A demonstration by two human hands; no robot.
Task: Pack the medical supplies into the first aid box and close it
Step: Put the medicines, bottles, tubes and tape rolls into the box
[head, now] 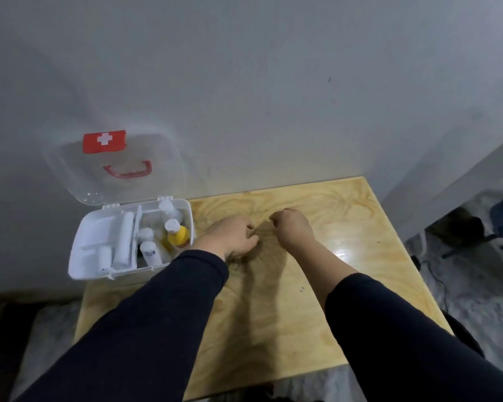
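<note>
Already your first aid box (134, 265) sat open at the table's (346, 227) left edge, its clear lid (114, 166) tilted up against the wall. Inside stood a yellow bottle (178, 235), white bottles and 2 gauze rolls (123, 242). Your left hand (233, 236) and right hand (292, 229) hovered over the wood beside it, fingers curled loosely; whether either pinched anything, I could not tell.

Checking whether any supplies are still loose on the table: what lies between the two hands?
In the head view, only bare wooden tabletop in shadow shows between the left hand and the right hand; no supplies lie there.
</note>
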